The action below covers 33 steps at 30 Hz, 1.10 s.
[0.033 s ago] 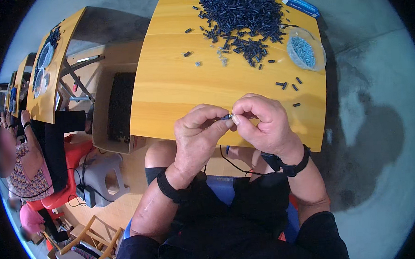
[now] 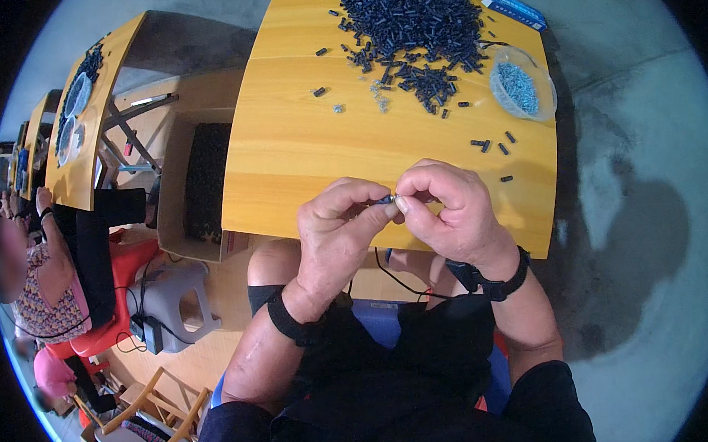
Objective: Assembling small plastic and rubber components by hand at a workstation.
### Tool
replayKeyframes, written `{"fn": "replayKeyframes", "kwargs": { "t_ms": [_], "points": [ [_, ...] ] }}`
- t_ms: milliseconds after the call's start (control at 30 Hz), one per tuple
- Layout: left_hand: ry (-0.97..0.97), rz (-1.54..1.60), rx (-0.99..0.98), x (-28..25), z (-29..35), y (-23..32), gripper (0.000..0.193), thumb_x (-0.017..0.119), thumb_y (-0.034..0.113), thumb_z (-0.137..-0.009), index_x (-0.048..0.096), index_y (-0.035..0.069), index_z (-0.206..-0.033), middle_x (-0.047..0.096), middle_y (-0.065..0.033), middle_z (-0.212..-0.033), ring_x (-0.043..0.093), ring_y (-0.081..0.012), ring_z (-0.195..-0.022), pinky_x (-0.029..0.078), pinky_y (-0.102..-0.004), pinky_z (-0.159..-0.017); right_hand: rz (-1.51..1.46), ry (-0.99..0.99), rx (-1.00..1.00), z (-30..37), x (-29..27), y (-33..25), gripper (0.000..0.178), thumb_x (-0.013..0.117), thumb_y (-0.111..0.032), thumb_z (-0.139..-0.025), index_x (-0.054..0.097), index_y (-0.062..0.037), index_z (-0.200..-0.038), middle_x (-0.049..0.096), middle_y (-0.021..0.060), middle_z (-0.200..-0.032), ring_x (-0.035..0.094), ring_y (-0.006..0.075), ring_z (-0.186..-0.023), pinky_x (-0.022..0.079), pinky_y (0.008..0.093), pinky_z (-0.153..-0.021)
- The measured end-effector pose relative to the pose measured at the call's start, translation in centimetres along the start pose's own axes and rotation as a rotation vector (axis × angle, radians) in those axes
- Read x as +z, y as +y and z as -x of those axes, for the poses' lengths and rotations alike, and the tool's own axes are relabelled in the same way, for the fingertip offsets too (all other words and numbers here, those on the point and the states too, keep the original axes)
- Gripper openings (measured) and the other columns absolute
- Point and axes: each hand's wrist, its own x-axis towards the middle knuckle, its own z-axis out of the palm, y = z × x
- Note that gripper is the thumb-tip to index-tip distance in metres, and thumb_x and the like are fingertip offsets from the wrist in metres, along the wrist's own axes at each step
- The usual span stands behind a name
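1. on the near side of the pile of black pieces, well apart from it, by the close edge of the surface: holding a small dark piece in the left hand, pinched between thumb and index finger.
2. with the right hand, gripping at its right end, fingers closed; cannot tell if on a separate tiny part.
3. lying crosswise to the line toward the pile, long axis seemingly running left fingertips to right; both hands equally near, tips almost meeting.
4. to the pile's near right: loose black pieces.
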Motion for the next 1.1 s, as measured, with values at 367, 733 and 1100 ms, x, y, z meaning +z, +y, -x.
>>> {"fn": "replayKeyframes", "kwargs": {
  "t_ms": [367, 733, 1100],
  "points": [
    [-0.03, 0.066, -0.022, -0.6, -0.2, 0.1, 0.009, 0.067, -0.007, -0.083, 0.063, -0.003, -0.091, 0.066, -0.0085, -0.086, 0.067, -0.0152, -0.082, 0.054, -0.0249, -0.072, 0.014, -0.042, 0.021, -0.2, 0.1, 0.0, 0.009, 0.061, 0.003, -0.078, 0.056, -0.0012, -0.084, 0.057, 0.0101, -0.071, 0.059, 0.0222, -0.061, 0.046, 0.0323, -0.055],
    [-0.058, 0.157, -0.102, -1.0, 0.1, 0.2, 0.01, 0.066, -0.007, -0.083, 0.065, -0.004, -0.092, 0.069, -0.0105, -0.089, 0.068, -0.0167, -0.085, 0.055, -0.0258, -0.076, -0.054, -0.003, 0.079, 0.5, 0.2, 0.0, 0.006, 0.059, 0.005, -0.081, 0.057, 0.0008, -0.085, 0.06, 0.0081, -0.075, 0.062, 0.0143, -0.066, 0.051, 0.0274, -0.059],
    [-0.055, 0.161, -0.11, -1.3, 0.2, -0.6, 0.01, 0.064, -0.006, -0.085, 0.065, -0.003, -0.095, 0.069, -0.0114, -0.094, 0.066, -0.015, -0.086, 0.055, -0.0267, -0.078, -0.071, 0.002, 0.104, 0.5, -0.1, -0.4, 0.004, 0.058, 0.004, -0.081, 0.058, 0.0008, -0.084, 0.059, 0.0084, -0.074, 0.061, 0.0145, -0.065, 0.05, 0.0269, -0.059]
  ]
}}
